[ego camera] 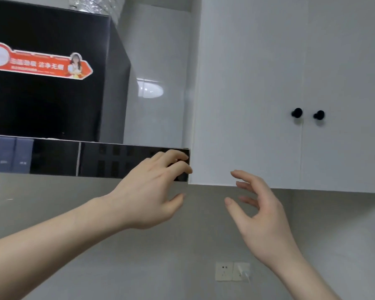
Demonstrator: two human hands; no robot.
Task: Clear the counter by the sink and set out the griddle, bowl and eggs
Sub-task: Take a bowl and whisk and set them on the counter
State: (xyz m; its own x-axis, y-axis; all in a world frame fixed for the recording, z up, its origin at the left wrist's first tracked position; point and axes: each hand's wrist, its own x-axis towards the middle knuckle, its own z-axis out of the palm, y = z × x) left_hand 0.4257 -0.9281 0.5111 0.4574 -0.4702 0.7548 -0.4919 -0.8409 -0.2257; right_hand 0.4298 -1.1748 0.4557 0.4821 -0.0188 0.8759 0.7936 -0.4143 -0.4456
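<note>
The view looks up at a white wall cabinet with two doors and two black knobs. My left hand is raised in front of the right end of the black range hood panel, its fingers relaxed and holding nothing. Just below the cabinet's bottom edge, my right hand is lifted with fingers loosely spread and empty. No griddle, bowl, eggs, counter or sink is in view.
A black range hood with a red sticker fills the upper left, with a silver duct above it. White wall sockets sit low on the grey wall between my forearms. A second knob marks the right door.
</note>
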